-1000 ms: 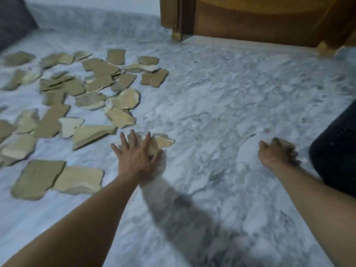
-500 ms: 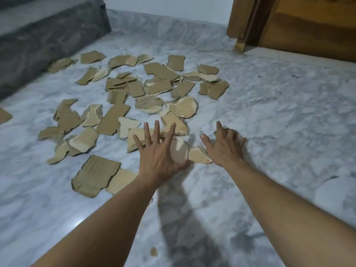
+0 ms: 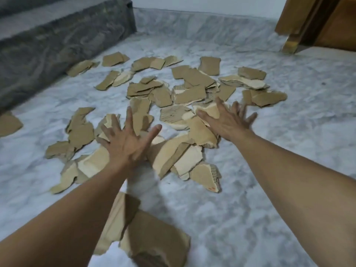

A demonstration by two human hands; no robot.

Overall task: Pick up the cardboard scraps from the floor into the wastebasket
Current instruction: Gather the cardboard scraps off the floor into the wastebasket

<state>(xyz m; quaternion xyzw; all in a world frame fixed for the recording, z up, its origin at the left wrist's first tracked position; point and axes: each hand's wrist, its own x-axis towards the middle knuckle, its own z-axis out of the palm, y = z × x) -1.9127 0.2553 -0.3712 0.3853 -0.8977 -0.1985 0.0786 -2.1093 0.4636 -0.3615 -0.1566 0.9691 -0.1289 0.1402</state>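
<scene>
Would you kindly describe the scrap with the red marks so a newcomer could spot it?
Start from the marble floor and find the heap of cardboard scraps between the two hands. At the heap's near right edge lies a roughly triangular scrap. It alone shows small red marks at its near corner, with exposed corrugation along its right edge.

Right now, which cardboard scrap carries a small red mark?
The wedge-shaped scrap at the pile's near right edge, below the right hand; a red mark sits near its lower corner.

cardboard scraps [image 3: 189, 93] strewn on floor [image 3: 289, 151], step [image 3: 48, 41] far left, door frame [image 3: 292, 35] far right
</scene>
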